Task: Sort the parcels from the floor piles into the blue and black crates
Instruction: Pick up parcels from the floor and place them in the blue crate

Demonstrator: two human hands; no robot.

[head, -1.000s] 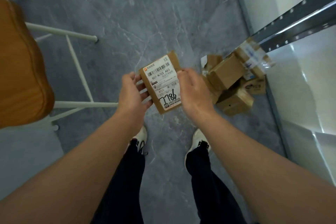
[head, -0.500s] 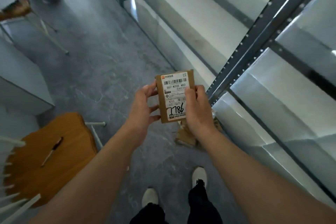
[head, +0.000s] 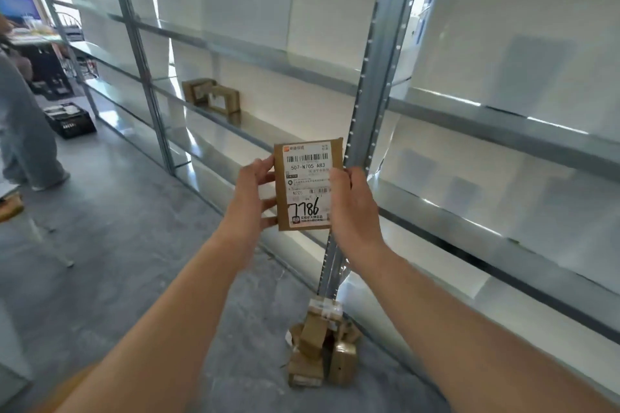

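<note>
The small brown parcel (head: 307, 184) is held in mid-air before the metal rack (head: 375, 77), label towards the camera, above the floor pile (head: 322, 349) at the foot of the rack's upright. The left hand (head: 251, 194) pinches its left edge with the fingertips. The right hand (head: 349, 204) clasps the right edge, thumb over the label.

It looks light and stiff, flat cardboard that keeps its shape under a fingertip hold. The two long edges are the best place to grip, since the glossy label may be slick. One hand would probably carry it.

Far left on the floor sits what seems a black crate (head: 70, 119), too blurred to be sure.
</note>
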